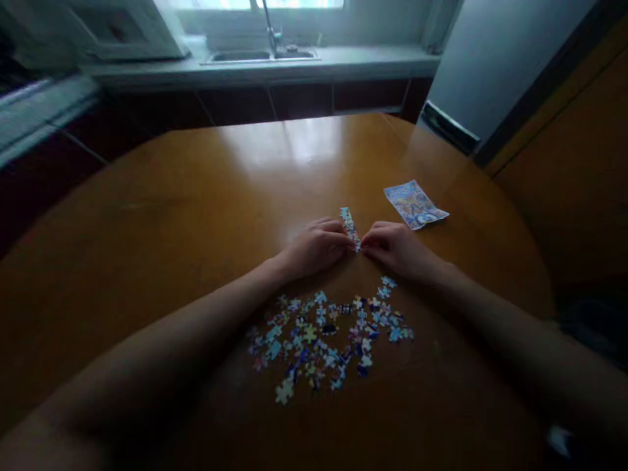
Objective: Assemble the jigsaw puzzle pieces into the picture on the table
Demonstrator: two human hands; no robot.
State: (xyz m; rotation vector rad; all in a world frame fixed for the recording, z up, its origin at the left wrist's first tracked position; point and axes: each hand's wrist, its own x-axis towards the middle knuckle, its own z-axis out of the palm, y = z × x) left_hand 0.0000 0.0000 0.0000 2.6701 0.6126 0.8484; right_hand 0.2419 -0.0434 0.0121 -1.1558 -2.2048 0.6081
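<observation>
The left hand [318,246] and right hand [400,248] pinch the near end of a thin puzzle strip [348,221], with loose puzzle pieces [309,334] nearer and a picture sheet [416,204] to the right.

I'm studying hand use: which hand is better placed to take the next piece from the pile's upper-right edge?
Probably the right hand: it sits just beyond the light-blue jigsaw pieces at that edge, while the left hand is farther off. Both are at the narrow multicoloured puzzle strip.
</observation>
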